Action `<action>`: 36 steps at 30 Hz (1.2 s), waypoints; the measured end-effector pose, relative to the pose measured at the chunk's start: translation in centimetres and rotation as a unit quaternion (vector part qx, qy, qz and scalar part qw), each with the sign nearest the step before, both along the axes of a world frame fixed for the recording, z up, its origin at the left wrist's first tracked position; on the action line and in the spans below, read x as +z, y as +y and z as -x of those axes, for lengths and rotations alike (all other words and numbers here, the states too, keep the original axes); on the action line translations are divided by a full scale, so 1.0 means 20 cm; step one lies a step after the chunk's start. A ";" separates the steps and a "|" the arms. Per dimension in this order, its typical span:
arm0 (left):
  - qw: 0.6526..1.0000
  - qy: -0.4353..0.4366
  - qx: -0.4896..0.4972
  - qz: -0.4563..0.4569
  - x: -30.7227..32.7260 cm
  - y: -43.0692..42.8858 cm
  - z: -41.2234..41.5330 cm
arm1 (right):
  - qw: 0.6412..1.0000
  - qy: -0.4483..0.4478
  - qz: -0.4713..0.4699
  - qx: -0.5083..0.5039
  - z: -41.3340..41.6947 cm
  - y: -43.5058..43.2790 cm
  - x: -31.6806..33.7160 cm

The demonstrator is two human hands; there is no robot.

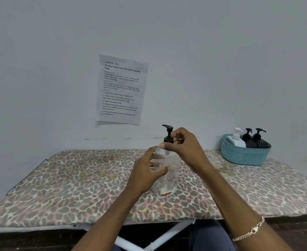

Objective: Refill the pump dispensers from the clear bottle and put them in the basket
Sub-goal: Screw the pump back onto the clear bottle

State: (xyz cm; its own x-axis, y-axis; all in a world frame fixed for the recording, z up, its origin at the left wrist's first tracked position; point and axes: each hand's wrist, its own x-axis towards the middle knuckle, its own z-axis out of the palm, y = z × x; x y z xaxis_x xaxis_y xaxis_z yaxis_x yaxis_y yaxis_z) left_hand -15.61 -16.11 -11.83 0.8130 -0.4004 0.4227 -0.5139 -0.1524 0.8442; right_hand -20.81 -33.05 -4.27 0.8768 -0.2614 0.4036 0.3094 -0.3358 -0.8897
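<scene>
A clear bottle with a black pump head stands on the leopard-print board at its middle. My left hand grips the bottle's body from the left. My right hand pinches the black pump collar at the bottle's neck. At the far right a teal basket holds one white pump dispenser and two black pump dispensers, all upright.
A printed paper sheet hangs on the wall behind the board. White frame legs cross below the board's near edge. A metal rod runs along the board's left end.
</scene>
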 end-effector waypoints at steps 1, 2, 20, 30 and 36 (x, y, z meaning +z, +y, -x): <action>1.000 -0.002 0.000 0.000 0.01 0.00 0.00 | 0.999 -0.005 0.019 -0.035 0.01 0.03 -0.02; 1.000 -0.003 -0.001 -0.001 0.01 0.00 0.00 | 0.998 -0.002 0.033 -0.048 0.01 0.04 -0.02; 1.000 -0.006 0.001 0.008 0.00 0.00 0.01 | 0.995 -0.020 -0.012 -0.094 0.05 0.13 -0.05; 1.000 -0.002 -0.009 0.003 0.00 0.00 0.00 | 0.973 0.104 -0.039 0.205 0.02 -0.14 0.09; 1.000 -0.003 -0.002 0.004 -0.03 -0.01 0.00 | 0.990 0.006 -0.124 0.071 0.04 -0.01 0.01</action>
State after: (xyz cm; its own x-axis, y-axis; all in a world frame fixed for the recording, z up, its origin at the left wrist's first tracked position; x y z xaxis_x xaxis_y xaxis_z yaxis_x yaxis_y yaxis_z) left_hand -15.66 -16.25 -12.34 0.8085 -0.4006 0.4312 -0.5203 -0.1440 0.8418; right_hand -21.53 -33.31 -4.08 0.9163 -0.2242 0.3318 0.3267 -0.0607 -0.9432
